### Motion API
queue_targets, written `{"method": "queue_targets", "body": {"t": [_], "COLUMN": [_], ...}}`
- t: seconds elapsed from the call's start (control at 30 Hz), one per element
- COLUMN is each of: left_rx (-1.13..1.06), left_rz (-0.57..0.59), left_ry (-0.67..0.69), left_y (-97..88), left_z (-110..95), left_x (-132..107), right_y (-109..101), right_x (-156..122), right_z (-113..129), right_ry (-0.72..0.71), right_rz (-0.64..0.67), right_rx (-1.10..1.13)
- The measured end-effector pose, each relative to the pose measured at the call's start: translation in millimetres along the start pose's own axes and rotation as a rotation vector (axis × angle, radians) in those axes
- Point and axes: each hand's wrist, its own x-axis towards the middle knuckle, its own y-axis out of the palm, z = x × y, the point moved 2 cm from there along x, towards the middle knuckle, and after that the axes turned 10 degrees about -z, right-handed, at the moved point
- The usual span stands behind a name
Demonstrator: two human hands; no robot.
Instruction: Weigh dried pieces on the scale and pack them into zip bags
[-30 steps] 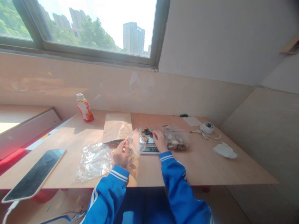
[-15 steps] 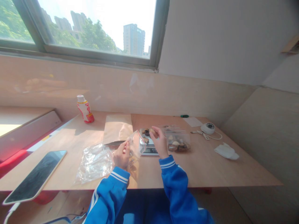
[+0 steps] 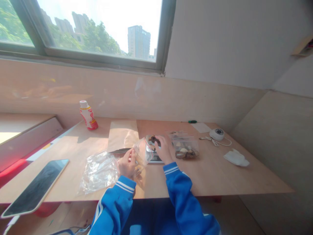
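My left hand [image 3: 127,164] pinches the top of a clear zip bag [image 3: 141,153] with a red seal, and a few dark pieces show low inside it. My right hand [image 3: 163,150] is down at a small heap of dried mushrooms [image 3: 153,140] on a digital kitchen scale [image 3: 155,159], its fingertips at the heap's right side. The hand and bag hide most of the scale's display. To the right of my right hand sits a clear plastic bag of dried shiitake-like mushrooms [image 3: 184,150].
On the wooden table [image 3: 195,176] lie a crumpled clear bag [image 3: 99,173], a brown paper envelope [image 3: 122,135], a phone [image 3: 36,187], and a white corded device [image 3: 216,133]. A drink bottle [image 3: 88,116] stands at the back, and a white cloth [image 3: 236,158] lies right.
My right hand has come down from above the scale to the mushroom heap and shifted left. My left hand and the zip bag stay about where they were.
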Motion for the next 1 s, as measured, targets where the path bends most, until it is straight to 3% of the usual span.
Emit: {"method": "queue_targets", "body": {"t": [0.17,0.63,0.83,0.93,1.0], "left_rx": [0.004,-0.002,-0.022,-0.022,-0.030], "left_rz": [0.003,-0.006,0.000,-0.003,-0.011], "left_ry": [-0.001,0.016,0.011,0.019,0.031], "left_y": [-1.2,-1.9,-2.1,-2.4,-2.7], "left_z": [-2,-4,-4,-4,-5], "left_x": [0,0,-1,0,0], "right_y": [16,3,-11,-18,-19], "right_x": [-8,-14,-9,-8,-8], "right_z": [-28,-34,1,33,53], "right_ry": [0.008,0.097,0.198,0.220,0.133], "right_rz": [0.155,-0.084,-0.177,-0.075,0.048], "right_rx": [-0.204,-0.024,0.156,0.300,0.312]}}
